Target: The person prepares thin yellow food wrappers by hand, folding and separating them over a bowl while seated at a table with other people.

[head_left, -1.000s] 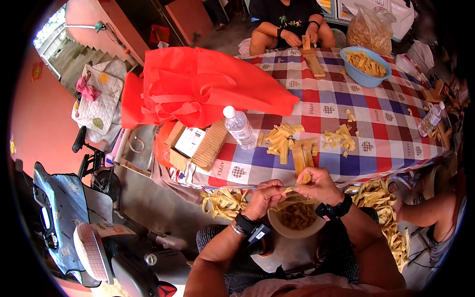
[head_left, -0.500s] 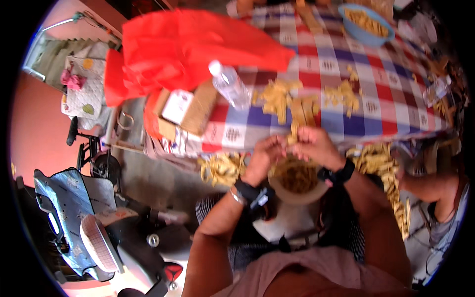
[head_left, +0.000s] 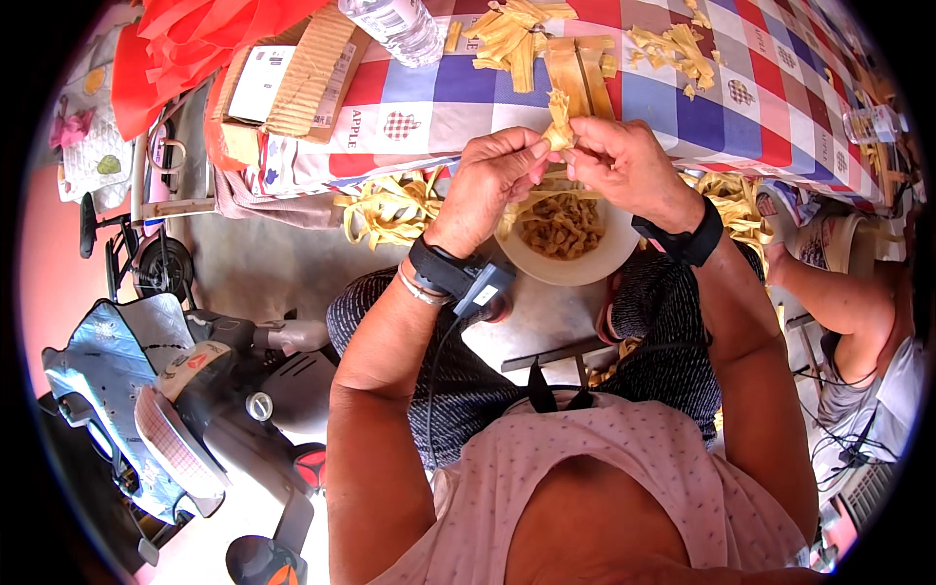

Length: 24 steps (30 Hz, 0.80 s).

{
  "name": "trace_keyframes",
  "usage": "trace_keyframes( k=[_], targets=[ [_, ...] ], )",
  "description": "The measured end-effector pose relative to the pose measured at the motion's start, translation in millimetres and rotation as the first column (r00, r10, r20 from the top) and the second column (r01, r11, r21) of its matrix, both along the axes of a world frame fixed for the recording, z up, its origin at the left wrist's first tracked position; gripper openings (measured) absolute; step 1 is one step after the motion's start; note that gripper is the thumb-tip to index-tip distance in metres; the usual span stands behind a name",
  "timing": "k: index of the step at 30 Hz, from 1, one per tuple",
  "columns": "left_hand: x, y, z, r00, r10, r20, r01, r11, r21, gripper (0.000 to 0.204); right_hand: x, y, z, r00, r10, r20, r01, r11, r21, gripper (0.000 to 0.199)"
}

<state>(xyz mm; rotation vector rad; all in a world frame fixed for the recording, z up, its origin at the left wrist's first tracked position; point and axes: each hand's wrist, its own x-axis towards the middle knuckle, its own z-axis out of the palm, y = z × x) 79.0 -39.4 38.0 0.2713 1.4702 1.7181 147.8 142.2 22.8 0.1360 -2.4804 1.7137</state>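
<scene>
Above a pale bowl (head_left: 531,268) at the table's front edge, both my hands pinch one yellow strip (head_left: 559,127), which looks folded or knotted. My left hand (head_left: 487,185) grips its lower left side with thumb and fingers. My right hand (head_left: 629,166) closes on it from the right, the two sets of fingertips almost meeting. Small yellow-brown curled pieces (head_left: 561,229) fill the bowl. Just beyond my hands lie a flat brown slatted piece (head_left: 582,78) and a heap of yellow strips (head_left: 512,44) on the checked tablecloth (head_left: 429,107).
A water bottle (head_left: 395,29), a cardboard box (head_left: 307,78) and a red bag (head_left: 205,44) are at the left. Long yellow strips (head_left: 390,210) hang or lie below the table edge. Another person's arm (head_left: 829,288) is at the right. A scooter (head_left: 224,419) stands left.
My view has tilted down, so the table sits higher in the picture and more of my lap shows. My fingers remain on the yellow strip, whose bunched top now stands above them.
</scene>
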Motion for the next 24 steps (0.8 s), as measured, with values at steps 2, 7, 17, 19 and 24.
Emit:
trace_keyframes(
  k=[2, 7, 17, 19, 24],
  targets=[
    [-0.1, 0.0, 0.0, 1.000, -0.007, 0.023, 0.007, 1.000, 0.008, 0.021, 0.1, 0.1, 3.1, 0.999, 0.006, -0.035, -0.005, 0.999, 0.040, 0.010],
    [2.2, 0.4, -8.8, 0.993, 0.003, 0.116, -0.008, 0.999, 0.040, 0.023, 1.9, 5.7, 2.6, 0.997, 0.079, -0.008, -0.074, 0.967, 0.245, 0.004],
    [-3.5, -7.8, -0.7, 0.995, -0.095, -0.024, 0.093, 0.992, -0.086, 0.016, 4.2, 8.3, 5.3, 0.974, 0.211, 0.083, -0.177, 0.937, -0.302, 0.018],
    [-5.9, -8.7, 0.0, 0.995, -0.092, -0.027, 0.090, 0.993, -0.074, 0.015, 3.9, 8.9, 8.5, 0.988, 0.149, 0.024, -0.142, 0.972, -0.184, 0.018],
    [-1.7, -7.1, -6.9, 0.999, -0.046, -0.005, 0.046, 0.999, 0.002, 0.012, 4.8, 2.6, 13.9, 0.993, 0.116, -0.010, -0.116, 0.977, -0.177, 0.013]
  ],
)
